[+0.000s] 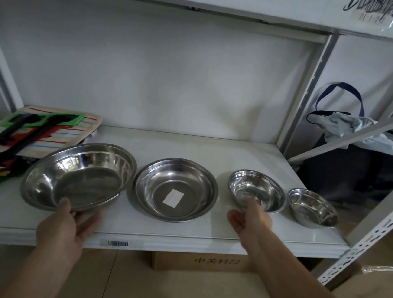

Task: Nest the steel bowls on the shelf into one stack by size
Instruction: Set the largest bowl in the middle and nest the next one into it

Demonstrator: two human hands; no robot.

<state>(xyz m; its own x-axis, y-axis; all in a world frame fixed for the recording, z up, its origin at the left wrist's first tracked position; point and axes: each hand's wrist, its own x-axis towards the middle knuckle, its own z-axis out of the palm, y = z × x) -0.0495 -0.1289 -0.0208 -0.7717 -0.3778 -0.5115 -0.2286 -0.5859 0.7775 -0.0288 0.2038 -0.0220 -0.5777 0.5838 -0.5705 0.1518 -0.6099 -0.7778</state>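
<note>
Several steel bowls stand in a row on the white shelf, shrinking from left to right. My left hand grips the near rim of the largest bowl, thumb inside, and the bowl tilts up toward me. The second bowl lies flat in the middle with a white label in its bottom. My right hand holds the near rim of the third bowl, which is tipped and lifted slightly. The smallest bowl rests at the far right, untouched.
A striped cloth with black and coloured tools lies at the shelf's left, close behind the largest bowl. A perforated white upright stands at the right front. A dark bag with clothes sits beyond it. A cardboard box is under the shelf.
</note>
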